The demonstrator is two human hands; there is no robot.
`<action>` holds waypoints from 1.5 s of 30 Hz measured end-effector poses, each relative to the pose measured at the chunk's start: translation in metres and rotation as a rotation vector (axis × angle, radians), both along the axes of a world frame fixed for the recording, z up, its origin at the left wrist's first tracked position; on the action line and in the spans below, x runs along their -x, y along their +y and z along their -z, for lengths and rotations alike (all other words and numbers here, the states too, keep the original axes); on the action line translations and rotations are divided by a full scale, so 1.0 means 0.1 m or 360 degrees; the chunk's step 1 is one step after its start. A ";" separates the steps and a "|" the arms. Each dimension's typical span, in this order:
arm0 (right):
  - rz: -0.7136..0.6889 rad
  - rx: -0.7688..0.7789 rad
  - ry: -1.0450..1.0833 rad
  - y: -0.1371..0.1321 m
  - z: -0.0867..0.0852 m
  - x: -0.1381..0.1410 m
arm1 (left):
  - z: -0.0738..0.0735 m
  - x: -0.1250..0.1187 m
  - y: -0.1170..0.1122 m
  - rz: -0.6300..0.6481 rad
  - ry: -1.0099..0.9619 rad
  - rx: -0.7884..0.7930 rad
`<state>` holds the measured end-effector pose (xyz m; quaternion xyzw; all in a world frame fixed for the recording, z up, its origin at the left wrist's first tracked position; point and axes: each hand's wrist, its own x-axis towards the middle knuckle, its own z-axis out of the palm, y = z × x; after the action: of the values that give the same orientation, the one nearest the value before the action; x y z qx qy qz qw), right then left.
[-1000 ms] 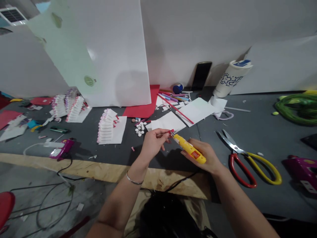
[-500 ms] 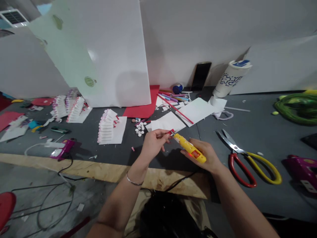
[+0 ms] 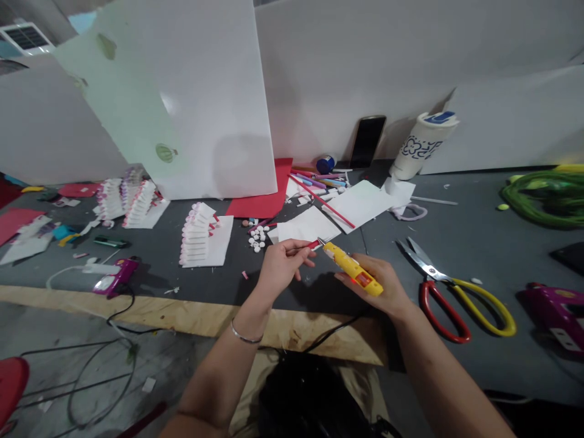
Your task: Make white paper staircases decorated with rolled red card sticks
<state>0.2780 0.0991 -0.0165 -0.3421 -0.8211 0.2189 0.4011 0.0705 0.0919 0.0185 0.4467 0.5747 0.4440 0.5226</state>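
My right hand (image 3: pixel 381 283) is wrapped around a yellow glue gun (image 3: pixel 351 267) with a small red light glowing on its side. The gun's metal nozzle points up and left, close to a small red piece (image 3: pixel 314 244). Between thumb and fingers of my left hand (image 3: pixel 285 264) that red piece is pinched; its exact kind is too small to make out. White paper sheets (image 3: pixel 308 225) lie just beyond my fingers. A cluster of small white round pieces (image 3: pixel 258 238) sits to the left of them.
Large scissors (image 3: pixel 433 271) with red and yellow handles lie right of my hands. Behind stand a phone (image 3: pixel 367 141) and a white cup (image 3: pixel 422 146). Finished-looking rows of white sticks (image 3: pixel 196 237) rest on paper at left. Green wire (image 3: pixel 542 198) is coiled at far right.
The glue gun's nozzle has shifted slightly right relative to the red piece, which shows more now. Both hands otherwise keep their grips.
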 end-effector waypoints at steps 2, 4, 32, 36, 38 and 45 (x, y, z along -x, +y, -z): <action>-0.0002 0.0021 0.0008 0.00 0.00 -0.01 | -0.01 0.01 0.00 -0.0010 0.0000 0.0005; -0.0001 0.0038 0.0012 -0.01 0.00 -0.02 | -0.01 0.01 0.01 -0.0027 -0.0001 0.0007; 0.0887 0.0001 -0.0405 0.21 0.56 -0.19 | 0.01 0.06 -0.01 0.0184 0.0018 -0.0007; 0.0814 -0.0060 -0.0468 0.21 0.68 -0.20 | 0.03 0.07 -0.01 0.0251 -0.0028 0.0039; 0.0768 -0.0060 -0.0513 0.20 0.67 -0.20 | 0.03 0.09 -0.01 0.0284 -0.0059 0.0056; 0.0660 -0.0178 -0.0365 0.13 0.27 -0.13 | 0.04 0.12 -0.02 0.0365 -0.0180 0.0104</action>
<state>0.2905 0.1124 -0.0440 -0.5032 -0.7843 0.0457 0.3600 0.0589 0.0904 0.0148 0.4664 0.5037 0.3869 0.6157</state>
